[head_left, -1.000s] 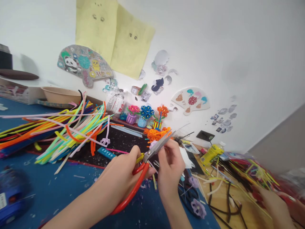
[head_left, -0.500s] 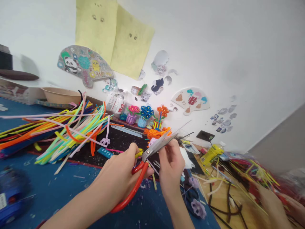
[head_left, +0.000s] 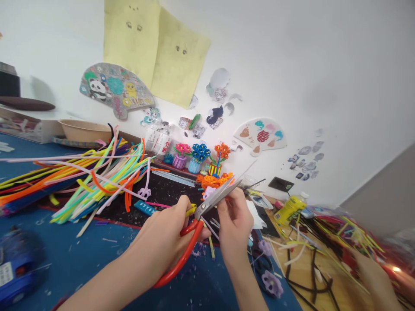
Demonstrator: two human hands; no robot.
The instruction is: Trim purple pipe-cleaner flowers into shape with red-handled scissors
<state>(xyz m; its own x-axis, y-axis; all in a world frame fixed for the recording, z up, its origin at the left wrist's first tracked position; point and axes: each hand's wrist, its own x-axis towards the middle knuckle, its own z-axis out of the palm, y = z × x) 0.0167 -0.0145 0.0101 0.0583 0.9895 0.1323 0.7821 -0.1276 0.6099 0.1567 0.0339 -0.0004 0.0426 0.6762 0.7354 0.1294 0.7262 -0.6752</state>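
Observation:
Red-handled scissors (head_left: 189, 259) are gripped in my left hand (head_left: 165, 237), blades pointing up and right. A short yellow fuzzy stem (head_left: 191, 210) shows beside my left thumb. My right hand (head_left: 236, 222) is closed in a pinch just behind and right of the blades; what it holds is hidden. Orange fuzzy-stem loops (head_left: 214, 179) and a pale purple piece (head_left: 208, 192) lie beyond the blades. Purple scraps are scattered below my hands.
A heap of coloured fuzzy stems (head_left: 106, 181) is at left, a blue tool (head_left: 19, 268) at lower left. Small flower pots (head_left: 194, 166) stand by the wall. At right are a yellow bottle (head_left: 292, 207), purple flowers (head_left: 271, 283) and another person's hand (head_left: 372, 276).
The scissor blades have come closer together. Both my hands keep nearly the same places. The other person's hands at the right have shifted.

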